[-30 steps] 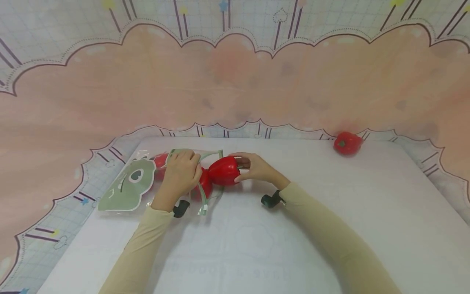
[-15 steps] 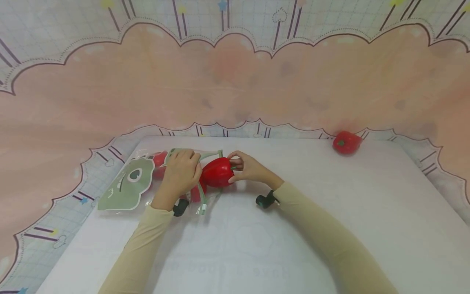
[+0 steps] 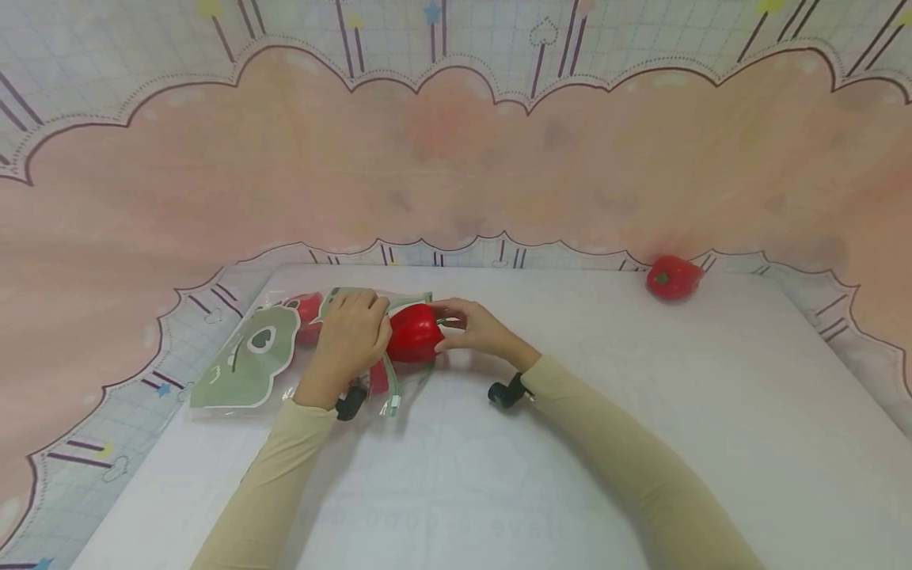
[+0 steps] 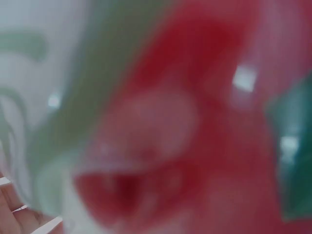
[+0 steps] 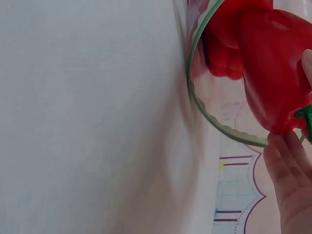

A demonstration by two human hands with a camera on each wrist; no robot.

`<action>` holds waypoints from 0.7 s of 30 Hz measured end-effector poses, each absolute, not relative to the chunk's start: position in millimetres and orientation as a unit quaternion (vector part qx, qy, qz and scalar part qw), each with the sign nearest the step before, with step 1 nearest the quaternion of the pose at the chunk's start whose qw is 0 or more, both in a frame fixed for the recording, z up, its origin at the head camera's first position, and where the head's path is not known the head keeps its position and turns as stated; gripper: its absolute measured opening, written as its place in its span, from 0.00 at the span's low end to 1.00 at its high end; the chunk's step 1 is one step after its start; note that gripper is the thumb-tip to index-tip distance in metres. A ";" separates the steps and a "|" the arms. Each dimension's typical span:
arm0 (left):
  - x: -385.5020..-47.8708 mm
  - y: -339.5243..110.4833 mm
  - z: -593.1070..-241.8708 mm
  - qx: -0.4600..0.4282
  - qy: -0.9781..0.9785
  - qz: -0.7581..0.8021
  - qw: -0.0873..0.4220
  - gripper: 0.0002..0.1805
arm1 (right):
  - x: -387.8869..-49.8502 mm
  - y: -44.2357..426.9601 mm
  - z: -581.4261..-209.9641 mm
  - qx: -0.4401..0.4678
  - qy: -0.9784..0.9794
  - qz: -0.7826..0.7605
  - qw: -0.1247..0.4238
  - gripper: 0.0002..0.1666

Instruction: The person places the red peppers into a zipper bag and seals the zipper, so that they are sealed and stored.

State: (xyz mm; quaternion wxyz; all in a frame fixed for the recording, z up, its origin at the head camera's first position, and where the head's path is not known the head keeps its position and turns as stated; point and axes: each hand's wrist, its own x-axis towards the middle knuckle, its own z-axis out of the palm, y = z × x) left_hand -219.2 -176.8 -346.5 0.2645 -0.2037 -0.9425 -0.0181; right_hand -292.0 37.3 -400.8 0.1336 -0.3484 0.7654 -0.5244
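Observation:
A clear plastic bag [image 3: 245,372] with green cartoon prints lies on its side at the table's left, its green-rimmed mouth [image 5: 192,92] facing right. My left hand [image 3: 349,336] grips the upper side of the bag near that mouth; the fingertips are hidden. With fingers and thumb, my right hand [image 3: 480,328] holds a red bell pepper [image 3: 415,334] by its stem end, the other end within the bag's mouth. Behind it, another red pepper [image 5: 225,58] shows inside the bag in the right wrist view. More red [image 3: 308,307] shows through the plastic left of my left hand.
One more red bell pepper [image 3: 673,279] lies at the far right of the white table [image 3: 570,467], by the back edge. A patterned cloth [image 3: 456,166] hangs behind the table. Dark wrist cameras [image 3: 506,392] sit under both wrists.
My right hand has moved left, taking the bell pepper from in front of the bag's mouth into it. The left hand and the far pepper have stayed in place.

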 end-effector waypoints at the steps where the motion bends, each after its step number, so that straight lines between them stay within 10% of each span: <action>1: -219.0 -176.6 -346.4 -0.203 -0.943 -0.018 0.263 0.13 | -291.8 36.4 -401.1 -0.354 0.764 -0.523 0.129 0.40; 21: -218.9 -176.9 -346.0 -0.205 -0.942 -0.018 0.265 0.14 | -286.5 12.3 -399.5 -0.350 0.785 -0.485 0.161 0.39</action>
